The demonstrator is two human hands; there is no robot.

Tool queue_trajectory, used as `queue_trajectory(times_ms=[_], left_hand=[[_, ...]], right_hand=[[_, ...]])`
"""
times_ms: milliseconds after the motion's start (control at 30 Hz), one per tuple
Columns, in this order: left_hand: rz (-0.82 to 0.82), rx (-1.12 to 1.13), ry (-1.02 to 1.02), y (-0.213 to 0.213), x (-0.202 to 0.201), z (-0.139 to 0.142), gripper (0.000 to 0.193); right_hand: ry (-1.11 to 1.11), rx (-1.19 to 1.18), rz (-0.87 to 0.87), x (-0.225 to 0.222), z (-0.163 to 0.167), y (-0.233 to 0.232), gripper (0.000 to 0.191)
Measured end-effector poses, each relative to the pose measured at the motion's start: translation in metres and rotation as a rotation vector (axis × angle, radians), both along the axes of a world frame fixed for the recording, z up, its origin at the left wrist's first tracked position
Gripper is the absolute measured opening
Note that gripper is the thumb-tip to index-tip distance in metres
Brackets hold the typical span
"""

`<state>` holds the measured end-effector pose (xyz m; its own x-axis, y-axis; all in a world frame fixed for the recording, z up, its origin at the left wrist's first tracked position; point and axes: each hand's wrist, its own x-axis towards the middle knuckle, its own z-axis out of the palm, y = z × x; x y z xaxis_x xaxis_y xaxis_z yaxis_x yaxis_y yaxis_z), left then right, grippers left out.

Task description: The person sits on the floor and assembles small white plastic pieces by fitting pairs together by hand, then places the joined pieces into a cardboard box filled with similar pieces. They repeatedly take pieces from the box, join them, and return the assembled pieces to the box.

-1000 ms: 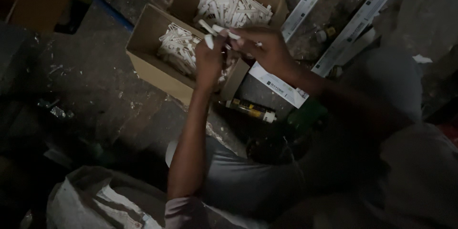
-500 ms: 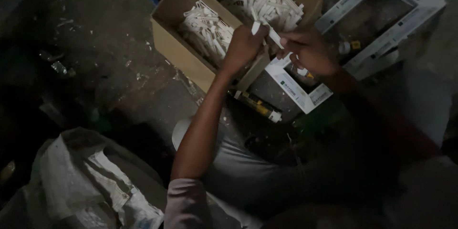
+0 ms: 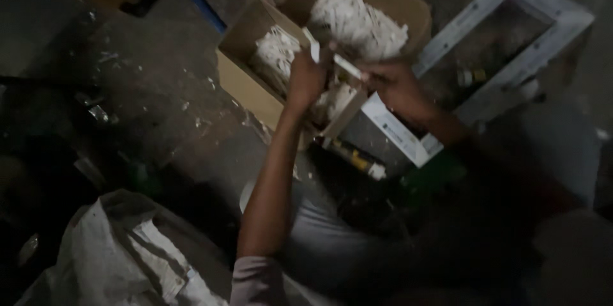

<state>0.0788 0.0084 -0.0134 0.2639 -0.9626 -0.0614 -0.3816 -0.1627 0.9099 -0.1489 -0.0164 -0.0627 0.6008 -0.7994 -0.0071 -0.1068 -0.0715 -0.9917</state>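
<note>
White plastic strips are what both hands work with, just above the centre of the frame. One short strip (image 3: 312,46) stands up from the left hand (image 3: 306,79), whose fingers are curled shut around its lower end. A second strip (image 3: 348,67) runs slantwise from that hand toward the right hand (image 3: 396,86), which pinches its far end between closed fingers. The two hands sit near each other, over the edge of an open cardboard box (image 3: 246,82) in the upper middle of the frame.

A divider splits the box into two compartments, each heaped with more of the same white pieces: a smaller heap (image 3: 276,56) to the left of the left hand and a larger heap (image 3: 361,22) in the compartment above the hands. Just below the right hand lies a white rectangular frame (image 3: 399,137), and a larger white frame (image 3: 543,22) lies in the upper right. A small tube (image 3: 357,160) with a yellowish body and a pale cap lies on the dark, paint-flecked floor (image 3: 153,108) below the box. A crumpled pale sack (image 3: 121,255) fills the lower left. The person's left forearm rises from the bottom centre up to the box, with a pale sleeve at its lower end. The scene is dim and the finer details are blurred.
</note>
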Motion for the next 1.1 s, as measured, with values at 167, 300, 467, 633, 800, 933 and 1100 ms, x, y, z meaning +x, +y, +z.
queue_trajectory(times_ms=[167, 300, 467, 633, 800, 933, 1100], left_hand=[[0.008, 0.073, -0.004, 0.005, 0.003, 0.002, 0.046], [0.04, 0.073, 0.002, 0.006, 0.001, 0.005, 0.041], [0.011, 0.069, 0.022, 0.005, 0.005, 0.006, 0.045], [-0.074, 0.025, 0.101, 0.013, 0.013, -0.006, 0.047], [-0.115, -0.044, 0.014, 0.016, 0.014, -0.007, 0.044], [-0.093, -0.005, 0.0, 0.016, 0.016, 0.0, 0.043], [-0.068, 0.0, -0.035, 0.015, 0.012, -0.007, 0.041]], right_hand=[[-0.129, 0.143, 0.084, 0.008, -0.003, 0.001, 0.034], [-0.122, 0.041, 0.063, 0.014, -0.004, 0.001, 0.033], [0.0, 0.145, -0.032, 0.015, 0.01, 0.004, 0.028], [-0.017, 0.309, -0.111, 0.015, 0.018, 0.013, 0.026], [-0.084, 0.225, -0.128, 0.014, 0.014, 0.012, 0.029], [-0.136, -0.02, -0.014, 0.014, 0.015, 0.004, 0.031], [-0.138, 0.35, -0.125, 0.023, 0.006, 0.007, 0.032]])
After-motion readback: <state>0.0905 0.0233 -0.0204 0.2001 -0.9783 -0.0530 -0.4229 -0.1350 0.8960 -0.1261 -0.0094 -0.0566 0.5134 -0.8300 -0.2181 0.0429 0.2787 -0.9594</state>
